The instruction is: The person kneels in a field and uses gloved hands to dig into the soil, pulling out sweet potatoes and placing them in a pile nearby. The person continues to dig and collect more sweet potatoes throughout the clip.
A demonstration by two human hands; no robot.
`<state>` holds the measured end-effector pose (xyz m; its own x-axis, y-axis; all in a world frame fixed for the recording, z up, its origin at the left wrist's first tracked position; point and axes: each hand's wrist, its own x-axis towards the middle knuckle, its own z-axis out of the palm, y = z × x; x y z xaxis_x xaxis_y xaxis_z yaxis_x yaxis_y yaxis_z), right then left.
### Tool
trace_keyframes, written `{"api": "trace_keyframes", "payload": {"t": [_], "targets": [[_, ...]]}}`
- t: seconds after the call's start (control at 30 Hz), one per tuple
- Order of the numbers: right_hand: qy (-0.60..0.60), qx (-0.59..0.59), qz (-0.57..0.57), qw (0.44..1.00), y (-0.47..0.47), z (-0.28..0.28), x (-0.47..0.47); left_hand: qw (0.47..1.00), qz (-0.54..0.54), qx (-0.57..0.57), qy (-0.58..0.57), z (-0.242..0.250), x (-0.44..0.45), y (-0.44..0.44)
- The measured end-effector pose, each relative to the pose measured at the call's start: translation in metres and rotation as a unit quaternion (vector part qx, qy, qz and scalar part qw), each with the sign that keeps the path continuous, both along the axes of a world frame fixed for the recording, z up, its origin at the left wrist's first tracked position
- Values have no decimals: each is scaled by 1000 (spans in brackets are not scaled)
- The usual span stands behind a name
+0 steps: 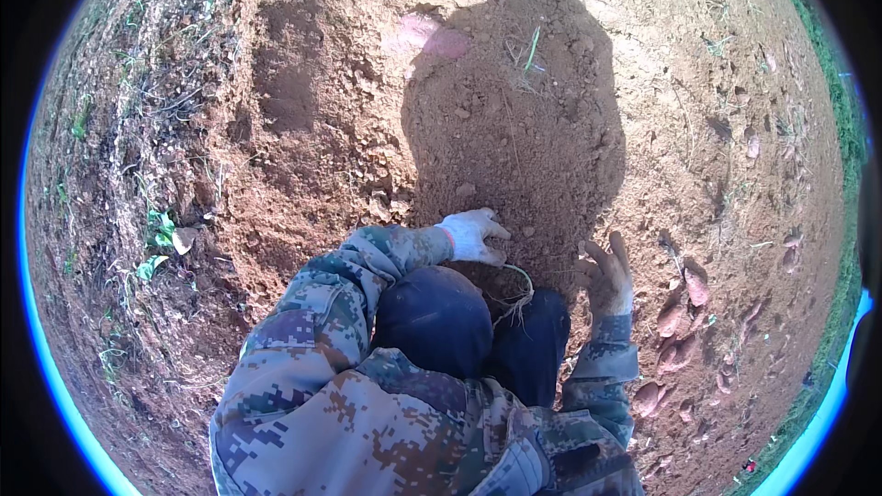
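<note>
My left hand (475,235), in a white knit glove, is at the soil just beyond my knees, its fingers bent. A pale green plant stem (525,277) with stringy roots (513,308) curves from beside its lower fingertip across the gap between my knees. Whether the fingers grip that stem, I cannot tell. To the right, my right hand (608,275), in a soil-stained glove, is raised with its fingers apart and nothing visible in it. Loose brown soil (510,186) lies in my shadow ahead of both hands.
Reddish tubers, likely sweet potatoes (675,355), lie in a row on the right. Two pinkish tubers (446,43) sit in the soil ahead. Green leaves (162,229) and dry plant litter cover the left ground. Grass (844,117) borders the far right.
</note>
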<state>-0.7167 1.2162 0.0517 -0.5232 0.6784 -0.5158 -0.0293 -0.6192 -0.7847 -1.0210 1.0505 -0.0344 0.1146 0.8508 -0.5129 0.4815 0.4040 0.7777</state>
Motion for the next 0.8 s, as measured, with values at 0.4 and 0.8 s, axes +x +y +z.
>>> {"api": "trace_keyframes", "payload": {"t": [0.4,0.8], "targets": [[-202,98,251,942,-46,43,-41,779,568,231,132,38,-310,58],[-226,58,97,968,-48,38,-8,823,399,352,200,40,-158,15]]}}
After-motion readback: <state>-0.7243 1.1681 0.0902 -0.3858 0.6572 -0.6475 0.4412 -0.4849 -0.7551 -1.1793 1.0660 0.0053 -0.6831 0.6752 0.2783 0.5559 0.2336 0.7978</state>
